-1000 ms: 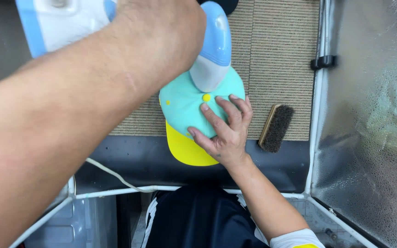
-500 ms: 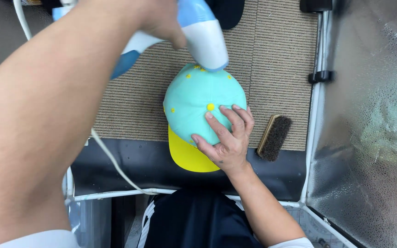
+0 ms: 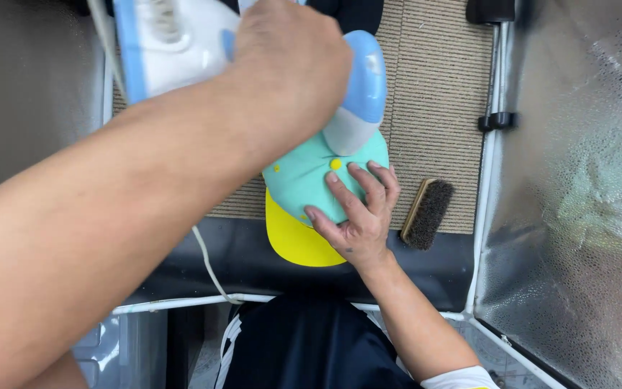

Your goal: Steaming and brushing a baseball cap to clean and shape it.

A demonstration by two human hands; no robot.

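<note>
A teal cap (image 3: 298, 176) with a yellow button on top and a yellow brim (image 3: 293, 243) sits on a beige ribbed mat (image 3: 437, 79). My right hand (image 3: 354, 216) lies flat on the near right side of the crown, fingers spread. My left hand (image 3: 289, 65) grips a white and blue handheld steamer (image 3: 170, 39). Its light blue head (image 3: 363, 90) points down and touches the far side of the crown. My left forearm crosses the left of the view and hides part of the mat.
A dark-bristled wooden brush (image 3: 427, 214) lies on the mat right of the cap. A white cord (image 3: 206, 263) hangs over the mat's black front edge (image 3: 253, 263). A silver reflective wall (image 3: 584, 202) with a white frame and black clips (image 3: 494, 121) closes the right side.
The steamer has come back from beyond the cap, and its head now rests on the crown. My right hand has stayed on the cap.
</note>
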